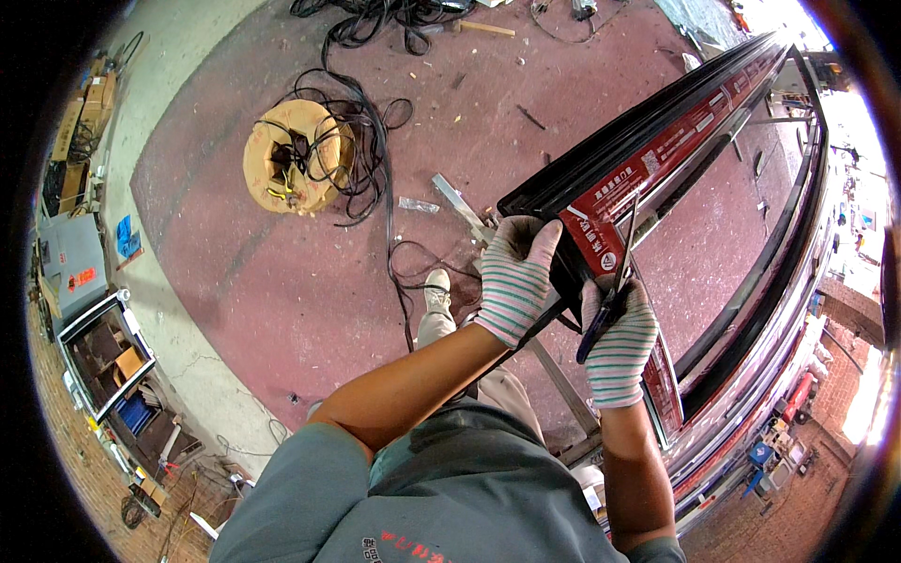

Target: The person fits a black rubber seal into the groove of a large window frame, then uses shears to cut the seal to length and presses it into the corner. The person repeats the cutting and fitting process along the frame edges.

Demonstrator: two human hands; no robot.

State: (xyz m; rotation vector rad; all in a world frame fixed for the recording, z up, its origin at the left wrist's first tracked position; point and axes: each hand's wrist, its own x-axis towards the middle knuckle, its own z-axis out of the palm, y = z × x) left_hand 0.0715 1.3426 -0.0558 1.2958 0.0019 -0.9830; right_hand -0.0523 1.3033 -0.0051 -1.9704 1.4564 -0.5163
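Both hands wear white knit gloves with green stripes. My left hand [516, 281] is closed around the near corner of a long black window or door frame [540, 188], its thumb pressed along the edge. Red printed protective film [657, 159] covers the frame's face. In my right hand [621, 347] is a pair of scissors [618, 289] with dark handles, blades pointing up and away across the film, just right of the left hand. A black strip passes below my left hand toward my body; whether the fingers also pinch it is hidden.
A tan spool [340, 155] stands on the reddish floor at left, with tangled black strip [375, 141] around it and more at the back. Metal stand legs [563, 385] support the frame. Stacked long profiles [751, 413] lie at right. Boxes and a cabinet [75, 263] line the left wall.
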